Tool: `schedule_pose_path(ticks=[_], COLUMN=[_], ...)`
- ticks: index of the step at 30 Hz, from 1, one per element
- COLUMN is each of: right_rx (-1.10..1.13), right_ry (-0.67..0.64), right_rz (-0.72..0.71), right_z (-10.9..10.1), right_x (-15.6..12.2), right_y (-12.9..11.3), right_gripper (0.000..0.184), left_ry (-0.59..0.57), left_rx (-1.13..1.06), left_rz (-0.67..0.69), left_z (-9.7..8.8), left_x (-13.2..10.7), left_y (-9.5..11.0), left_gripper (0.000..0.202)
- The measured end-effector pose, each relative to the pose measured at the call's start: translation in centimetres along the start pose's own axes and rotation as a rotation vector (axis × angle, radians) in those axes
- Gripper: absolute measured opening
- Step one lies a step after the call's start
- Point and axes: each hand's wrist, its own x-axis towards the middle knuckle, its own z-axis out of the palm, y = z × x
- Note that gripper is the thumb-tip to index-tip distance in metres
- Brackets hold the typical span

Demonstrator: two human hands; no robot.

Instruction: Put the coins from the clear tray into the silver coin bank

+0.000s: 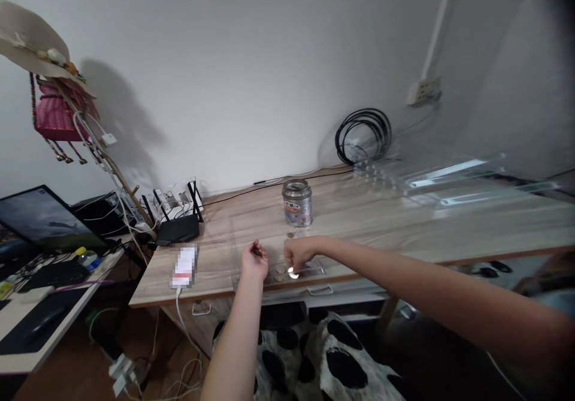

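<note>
My left hand (254, 261) is closed above the front of the wooden desk (404, 224), pinching a small dark thing I cannot name. My right hand (299, 255) is curled over a clear shallow tray (317, 267) near the desk's front edge, its fingertips on a shiny coin (293, 273). A couple more coins (279, 277) lie in the tray beside it. Another small coin (291, 234) lies on the desk behind my hands. Farther back stands a silver tin can (297, 202) with an open top.
A phone (184, 265) on a white cable lies at the desk's left front, with a black router (177, 228) behind it. Coiled black cable (363, 134) leans on the wall. Clear acrylic pieces (453, 176) sit at the right. A monitor (42, 220) is on the left desk.
</note>
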Motion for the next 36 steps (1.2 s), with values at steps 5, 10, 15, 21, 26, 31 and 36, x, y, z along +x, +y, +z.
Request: schedule_pose_path(ticks=[5,10,15,21,26,31,36], right_rx=[0.026,0.043,0.069,0.015,-0.044,-0.036,0.000], right_ry=[-0.055,0.030,0.288,0.530,0.368,0.271,0.225], right_rz=[0.005,-0.018,-0.063,-0.042,-0.118,-0.163,-0.174], right_z=[-0.3,-0.3,-3.2,-4.0,0.0,1.4,1.0], right_x=[0.0,-0.1,-0.4,0.3,0.6,0.8,0.7], right_y=[-0.7,-1.4,-3.0,-3.6,-2.1,-1.2,-0.8], right_gripper=[0.025,0.026,0.030,0.030,0.031,0.023,0.024], left_ry=[-0.001,0.010,-0.003,-0.034,-0.071,-0.207,-0.407], left_rx=[-0.009,-0.048,-0.055,0.020,0.136,0.359,0.948], left_rz=[0.004,0.002,-0.037,-0.022,-0.042,-0.140,-0.099], left_z=[0.0,-0.1,0.4,0.3,0.1,0.6,0.2], left_x=[0.0,0.1,-0.1,-0.1,-0.4,-1.1,-1.4], left_y=[0.0,-0.1,-0.2,0.2,0.5,1.7,3.9], left_gripper=[0.017,0.018,0.021,0.023,0.018,0.012,0.021])
